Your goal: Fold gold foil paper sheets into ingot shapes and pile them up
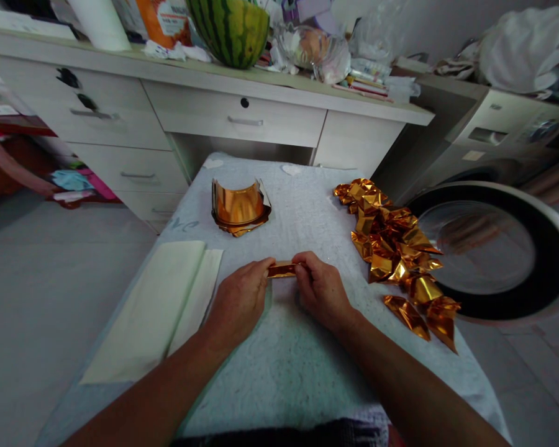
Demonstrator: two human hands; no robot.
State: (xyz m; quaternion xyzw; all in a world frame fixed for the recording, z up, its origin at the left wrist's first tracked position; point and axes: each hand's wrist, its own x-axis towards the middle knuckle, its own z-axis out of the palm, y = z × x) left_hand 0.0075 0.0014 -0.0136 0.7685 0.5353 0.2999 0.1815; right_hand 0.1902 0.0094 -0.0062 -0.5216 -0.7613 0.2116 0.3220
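Note:
A narrow strip of shiny copper-coloured foil (282, 269) is stretched level between my two hands, above the cloth-covered table (298, 205). My left hand (243, 298) pinches its left end, and my right hand (323, 290) pinches the right end, fingers curled. Beyond my hands stands a curved stack of foil sheets (239, 206). To the right lies a long heap of folded foil pieces (391, 239). Pale sheets of paper (156, 307) lie left of my left hand.
Behind the table is a white drawer cabinet (279, 118) with a watermelon (230, 31) and clutter on top. At the right, a washing machine's open round door (489, 248) stands close to the table edge.

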